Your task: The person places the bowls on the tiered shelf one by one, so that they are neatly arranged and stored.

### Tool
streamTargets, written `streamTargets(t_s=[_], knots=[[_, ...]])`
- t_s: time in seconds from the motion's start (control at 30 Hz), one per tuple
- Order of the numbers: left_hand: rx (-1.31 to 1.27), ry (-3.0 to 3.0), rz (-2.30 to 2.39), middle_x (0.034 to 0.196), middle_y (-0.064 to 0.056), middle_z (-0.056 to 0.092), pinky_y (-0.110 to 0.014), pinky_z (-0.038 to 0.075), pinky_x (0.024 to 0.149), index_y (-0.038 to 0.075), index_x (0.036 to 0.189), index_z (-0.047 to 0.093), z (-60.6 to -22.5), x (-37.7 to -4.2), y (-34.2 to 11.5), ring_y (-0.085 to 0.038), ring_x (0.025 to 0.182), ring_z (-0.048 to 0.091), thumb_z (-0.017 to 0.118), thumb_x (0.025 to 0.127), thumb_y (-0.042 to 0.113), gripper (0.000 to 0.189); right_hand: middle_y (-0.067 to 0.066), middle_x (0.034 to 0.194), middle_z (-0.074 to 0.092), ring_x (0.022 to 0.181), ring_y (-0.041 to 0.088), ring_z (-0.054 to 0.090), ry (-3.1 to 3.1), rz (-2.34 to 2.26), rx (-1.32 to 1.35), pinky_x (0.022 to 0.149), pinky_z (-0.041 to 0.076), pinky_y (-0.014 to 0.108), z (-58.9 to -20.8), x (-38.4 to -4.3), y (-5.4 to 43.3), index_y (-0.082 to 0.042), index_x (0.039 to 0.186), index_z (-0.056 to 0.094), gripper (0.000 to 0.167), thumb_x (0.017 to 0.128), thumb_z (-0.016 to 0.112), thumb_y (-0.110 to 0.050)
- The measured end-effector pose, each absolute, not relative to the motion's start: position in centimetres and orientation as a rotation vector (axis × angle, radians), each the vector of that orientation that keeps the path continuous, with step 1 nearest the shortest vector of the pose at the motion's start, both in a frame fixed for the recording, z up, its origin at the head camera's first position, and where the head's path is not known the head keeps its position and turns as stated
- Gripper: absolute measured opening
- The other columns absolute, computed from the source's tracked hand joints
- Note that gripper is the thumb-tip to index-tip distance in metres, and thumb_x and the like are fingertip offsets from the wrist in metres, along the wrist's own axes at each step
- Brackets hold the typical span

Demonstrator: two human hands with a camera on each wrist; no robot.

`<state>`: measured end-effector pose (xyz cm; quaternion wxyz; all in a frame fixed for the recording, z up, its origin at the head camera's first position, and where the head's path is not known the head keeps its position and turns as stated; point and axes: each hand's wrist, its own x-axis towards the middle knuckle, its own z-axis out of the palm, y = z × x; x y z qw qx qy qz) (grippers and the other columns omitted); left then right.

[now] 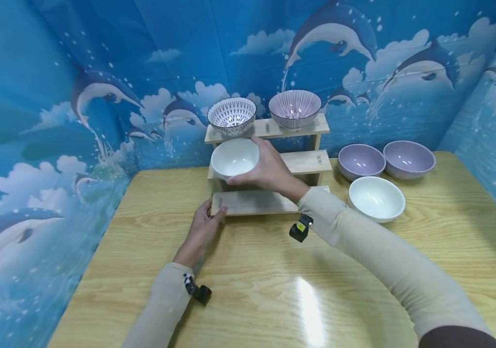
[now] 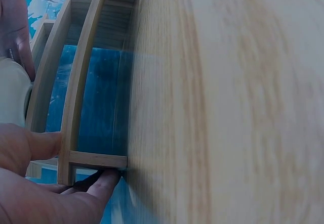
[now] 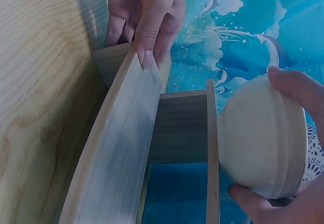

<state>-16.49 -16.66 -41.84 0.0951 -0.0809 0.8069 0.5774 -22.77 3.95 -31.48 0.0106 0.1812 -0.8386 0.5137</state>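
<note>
The right hand's (image 1: 270, 166) grip is clamped on a round, glossy white ceramic bowl (image 1: 234, 158) at the middle step's left end on a three-tier pale wooden rack (image 1: 258, 203); the left hand (image 1: 203, 226) pinches its lowest board. Placing seems in hand; the next move likely calls for seating it level, then releasing.

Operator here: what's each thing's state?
Wooden rack: standing on the table
Left hand: grips the bottom step's left end
Held white bowl: opening up, at the middle step
Right hand: holds that bowl
Black-patterned bowl: upright, top step
Striped bowl: upright, same step
Left purple bowl: upright on table
Right purple bowl: upright on table
Other white bowl: upright on table
</note>
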Motion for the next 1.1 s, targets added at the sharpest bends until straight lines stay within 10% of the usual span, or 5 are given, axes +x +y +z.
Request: streamTargets(t_s=[1.1], knots=[[-0.267,2.382,1.716,0.162,-0.009,0.034,-0.043,0.035,0.118,0.012,0.161,0.023,-41.7,-16.5,-16.4,-0.026,0.145,0.037,0.054,0.106,0.031,0.066,0.017,0.15,0.043,0.133,0.031,0.05,-2.656,1.615,0.502,0.108,0.046,0.045,-30.8,-21.7,5.5,-0.003,0.154,0.033,0.113,0.067,0.096,-0.037]])
